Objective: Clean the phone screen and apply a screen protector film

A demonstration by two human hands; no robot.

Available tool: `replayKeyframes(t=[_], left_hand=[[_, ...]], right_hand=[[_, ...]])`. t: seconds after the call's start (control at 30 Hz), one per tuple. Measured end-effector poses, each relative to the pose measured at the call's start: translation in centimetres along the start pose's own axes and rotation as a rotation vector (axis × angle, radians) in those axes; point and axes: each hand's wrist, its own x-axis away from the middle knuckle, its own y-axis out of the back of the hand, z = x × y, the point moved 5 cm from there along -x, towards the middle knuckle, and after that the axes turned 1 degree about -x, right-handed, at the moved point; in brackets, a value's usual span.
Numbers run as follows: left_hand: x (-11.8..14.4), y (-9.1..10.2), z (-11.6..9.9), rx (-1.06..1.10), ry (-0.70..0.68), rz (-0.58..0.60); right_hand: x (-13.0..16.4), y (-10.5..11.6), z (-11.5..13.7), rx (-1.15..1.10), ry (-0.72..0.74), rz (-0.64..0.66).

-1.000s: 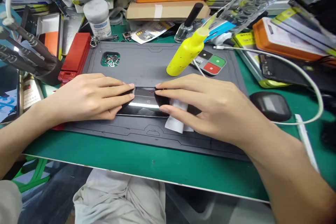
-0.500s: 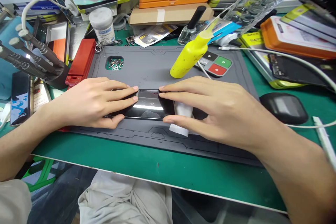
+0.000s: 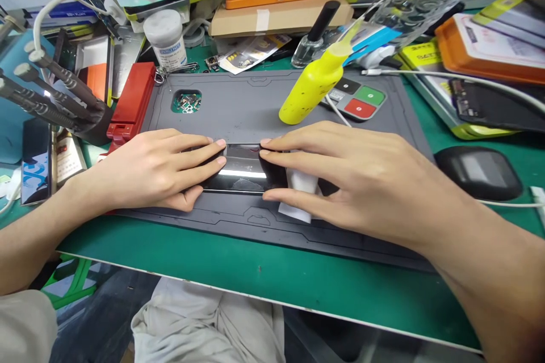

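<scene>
The recess in the grey work mat holds small screws. At the mat's near middle lies a black phone, pressed flat by left hand and right hand, neither grip closed around it. A yellow squeeze bottle leans behind the phone. A white wipe is half hidden under the right hand.

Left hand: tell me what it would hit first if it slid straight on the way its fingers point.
The left hand points right along the black phone. Sliding on, it would most likely meet the fingertips of the right hand first, which lie just across a narrow gap on the same phone.
</scene>
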Motion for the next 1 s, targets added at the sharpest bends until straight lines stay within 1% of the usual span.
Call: replayKeyframes(t=[0.1,0.27,0.37,0.57,0.73,0.9,1.0], left_hand=[[-0.07,0.06,0.01,0.002,-0.009,-0.001],[-0.23,0.24,-0.04,-0.008,-0.005,0.005],[-0.19,0.28,-0.05,0.001,-0.006,0.005],[0.13,-0.01,0.23,0.103,0.04,0.014],[0.1,-0.01,0.2,0.012,0.015,0.004],[0.18,0.11,0.29,0.012,0.01,-0.008],[0.38,0.09,0.38,0.01,0.027,0.005]], right_hand=[[0.13,-0.02,-0.22,-0.01,0.003,-0.011],[0.11,0.0,-0.14,0.025,-0.003,0.023],[0.08,0.1,-0.03,0.021,-0.004,0.018],[0.09,0.03,-0.02,0.014,-0.007,0.029],[-0.01,0.09,0.14,0.019,-0.005,0.017],[-0.16,0.27,0.3,0.028,0.008,0.017],[-0.2,0.33,0.36,0.035,0.008,0.015]])
